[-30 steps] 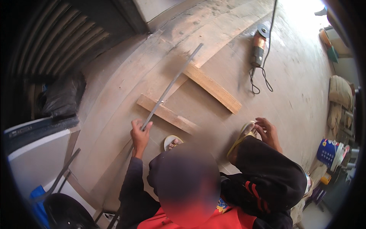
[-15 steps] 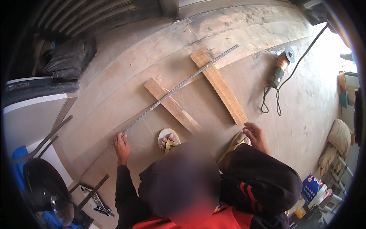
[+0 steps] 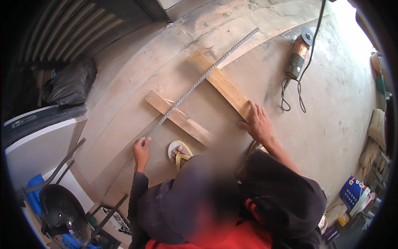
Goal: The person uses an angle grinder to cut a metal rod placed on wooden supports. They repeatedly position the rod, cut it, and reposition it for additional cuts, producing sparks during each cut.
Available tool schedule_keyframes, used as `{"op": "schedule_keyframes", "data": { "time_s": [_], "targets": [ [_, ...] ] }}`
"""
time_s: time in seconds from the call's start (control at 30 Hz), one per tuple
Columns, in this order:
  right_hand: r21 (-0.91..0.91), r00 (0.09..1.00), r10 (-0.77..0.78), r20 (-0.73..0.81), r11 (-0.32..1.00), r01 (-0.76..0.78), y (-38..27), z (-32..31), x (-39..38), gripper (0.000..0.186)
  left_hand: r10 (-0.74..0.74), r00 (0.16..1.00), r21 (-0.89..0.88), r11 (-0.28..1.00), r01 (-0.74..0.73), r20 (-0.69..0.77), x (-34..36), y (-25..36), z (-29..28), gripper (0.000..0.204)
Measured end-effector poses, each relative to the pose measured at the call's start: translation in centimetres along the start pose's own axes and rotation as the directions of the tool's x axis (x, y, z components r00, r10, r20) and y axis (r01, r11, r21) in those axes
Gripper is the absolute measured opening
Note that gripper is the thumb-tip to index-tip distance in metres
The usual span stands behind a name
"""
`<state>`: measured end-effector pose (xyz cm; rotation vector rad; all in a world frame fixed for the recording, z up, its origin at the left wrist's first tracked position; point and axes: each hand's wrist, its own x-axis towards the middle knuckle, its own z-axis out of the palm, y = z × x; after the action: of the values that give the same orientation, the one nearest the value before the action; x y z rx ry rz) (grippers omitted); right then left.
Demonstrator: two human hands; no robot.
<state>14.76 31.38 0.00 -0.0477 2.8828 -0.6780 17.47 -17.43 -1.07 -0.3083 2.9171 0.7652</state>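
A long ribbed steel rebar (image 3: pixel 188 92) lies slantwise across two wooden pieces on the floor. At its near left end, the fingers of my left hand (image 3: pixel 141 151) are closed round the tip. My right hand (image 3: pixel 258 124) grips the near end of the longer wooden plank (image 3: pixel 230 92), thumb on one side and fingers over the other. This plank's far end is slightly blurred. Left of it, the shorter, rougher wooden board (image 3: pixel 186 123) supports the rebar nearer my left hand. Its near end disappears behind a blurred patch. My sandalled left foot (image 3: pixel 179 151) is beside the board.
An angle grinder (image 3: pixel 297 58) with a looped black cord lies at the right. Far left are a black plastic bag (image 3: pixel 71 85) and a slatted dark panel (image 3: pixel 74 31). A black helmet-like visor (image 3: pixel 62 209) is near left; a blue-and-white bucket (image 3: pixel 354 193) stands near right.
My right hand has moved from beside my foot forward onto the plank's near end. The plank appears shifted left under the rebar. My left hand stays at the rebar's end; the view has shifted.
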Motion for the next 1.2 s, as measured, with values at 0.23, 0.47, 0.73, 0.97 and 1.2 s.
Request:
{"op": "schedule_keyframes", "data": {
  "time_s": [0.23, 0.47, 0.73, 0.97, 1.2],
  "targets": [
    [-0.003, 0.998, 0.02, -0.054, 1.0, -0.021, -0.5, 1.4, 0.8, 0.08, -0.093, 0.994, -0.02, 0.995, 0.095, 0.059, 0.3, 1.4, -0.1, 0.036],
    [-0.108, 0.961, -0.089, -0.263, 0.992, 0.063, -3.4, 1.4, 1.5, 0.076, -0.057, 0.998, -0.043, 0.997, 0.056, -0.023, -0.4, 1.3, 1.6, 0.037],
    [0.182, 0.899, -0.295, 0.324, 0.952, 0.247, -11.6, 4.9, 0.2, 0.074, -0.084, 0.996, -0.067, 0.994, 0.084, 0.007, 0.1, 2.7, 1.0, 0.038],
    [0.018, 0.839, -0.335, 0.428, 0.932, 0.363, -13.8, 7.9, -0.5, 0.065, -0.005, 1.0, -0.095, 0.995, 0.002, -0.022, 0.5, 4.0, 1.1, 0.036],
    [0.091, 0.854, -0.326, 0.405, 0.944, 0.318, -14.5, 8.3, -0.5, 0.065, 0.024, 0.997, -0.122, 0.992, -0.033, -0.075, 0.8, 4.3, 2.5, 0.034]
  ]
}}
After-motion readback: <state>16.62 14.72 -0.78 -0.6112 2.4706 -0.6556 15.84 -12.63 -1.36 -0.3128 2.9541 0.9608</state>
